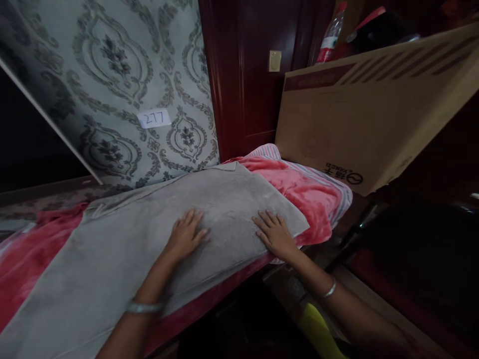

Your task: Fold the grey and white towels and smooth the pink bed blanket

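Note:
A grey cloth (224, 194), which looks like a pair of trousers laid out lengthwise, covers much of a narrow padded surface. My left hand (186, 233) rests on its middle with the fingers spread. Further right, near the cloth's right end, my right hand (275, 233) lies flat on it, fingers apart. Neither hand grips anything. Beneath the grey cloth is a pink-red plush blanket (288, 184), showing at both ends and along the near edge. A striped fabric (339, 192) sticks out under the blanket on the right.
A large cardboard box (366, 109) stands at the back right, with a bottle (331, 37) behind its top edge. The patterned wall (157, 75) carries a paper label (154, 118). A dark red door (258, 89) is behind. Something yellow-green (318, 329) is low in front.

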### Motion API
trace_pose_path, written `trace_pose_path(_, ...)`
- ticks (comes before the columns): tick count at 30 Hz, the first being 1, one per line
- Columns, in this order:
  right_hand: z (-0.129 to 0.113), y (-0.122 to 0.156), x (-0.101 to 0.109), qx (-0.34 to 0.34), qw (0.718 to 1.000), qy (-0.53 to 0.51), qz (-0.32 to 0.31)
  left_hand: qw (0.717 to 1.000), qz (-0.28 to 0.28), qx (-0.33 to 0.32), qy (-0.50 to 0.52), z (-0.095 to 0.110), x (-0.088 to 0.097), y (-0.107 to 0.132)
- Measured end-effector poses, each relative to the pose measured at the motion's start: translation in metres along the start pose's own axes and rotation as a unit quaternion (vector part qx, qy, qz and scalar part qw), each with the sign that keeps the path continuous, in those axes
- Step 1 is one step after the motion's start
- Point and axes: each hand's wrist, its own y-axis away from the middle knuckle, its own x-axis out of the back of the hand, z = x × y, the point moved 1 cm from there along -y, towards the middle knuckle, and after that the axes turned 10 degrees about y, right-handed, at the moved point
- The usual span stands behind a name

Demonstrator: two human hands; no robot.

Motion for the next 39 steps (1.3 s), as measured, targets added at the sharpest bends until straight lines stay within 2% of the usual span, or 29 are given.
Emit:
trace_pose_path(3, 0.0, 0.001, -0.001, 0.002, 1.0, 0.007, 0.001, 0.998, -0.064, -0.018, -0.023, 0.01, -0.02, -0.01)
trace_pose_path(6, 0.001, 0.002, -0.002, 0.003, 1.0, 0.019, 0.003, 0.995, -0.088, -0.048, -0.018, 0.014, -0.027, 0.001)
trace_pose_path(13, 0.002, 0.006, -0.004, -0.005, 1.0, 0.022, 0.008, 0.975, -0.151, -0.159, 0.029, 0.033, -0.025, 0.051)
trace_pose_path(17, 0.007, 0.005, -0.002, -0.006, 1.0, 0.008, -0.002, 0.962, -0.177, -0.182, 0.097, 0.042, -0.019, 0.084)
trace_pose_path(19, 0.007, -0.004, 0.004, -0.005, 1.0, -0.015, -0.01, 0.949, -0.198, -0.185, 0.159, 0.039, -0.01, 0.089)
trace_pose_path(21, 0.003, -0.022, 0.012, 0.012, 0.999, -0.044, -0.011, 0.942, -0.187, -0.164, 0.226, 0.027, 0.004, 0.08)
trace_pose_path(23, -0.008, -0.047, 0.02, 0.054, 0.996, -0.072, -0.008, 0.953, -0.121, -0.124, 0.249, 0.009, 0.018, 0.058)
trace_pose_path(25, -0.023, -0.074, 0.024, 0.104, 0.991, -0.085, -0.01, 0.975, -0.041, -0.082, 0.202, -0.011, 0.026, 0.031)
trace_pose_path(26, -0.031, -0.085, 0.024, 0.128, 0.988, -0.084, -0.018, 0.985, -0.02, -0.058, 0.158, -0.02, 0.026, 0.019)
trace_pose_path(28, -0.045, -0.101, 0.018, 0.171, 0.982, -0.071, -0.047, 0.998, -0.015, -0.005, 0.062, -0.034, 0.02, 0.001)
trace_pose_path(31, -0.056, -0.106, 0.004, 0.204, 0.974, -0.048, -0.083, 0.998, -0.039, 0.036, -0.035, -0.045, -0.002, -0.003)
trace_pose_path(35, -0.056, -0.1, -0.003, 0.208, 0.971, -0.039, -0.108, 0.998, -0.036, 0.025, -0.055, -0.049, -0.02, 0.006)
trace_pose_path(39, -0.053, -0.088, 0.004, 0.238, 0.962, -0.048, -0.126, 0.998, -0.046, 0.022, -0.046, -0.048, -0.018, 0.009)
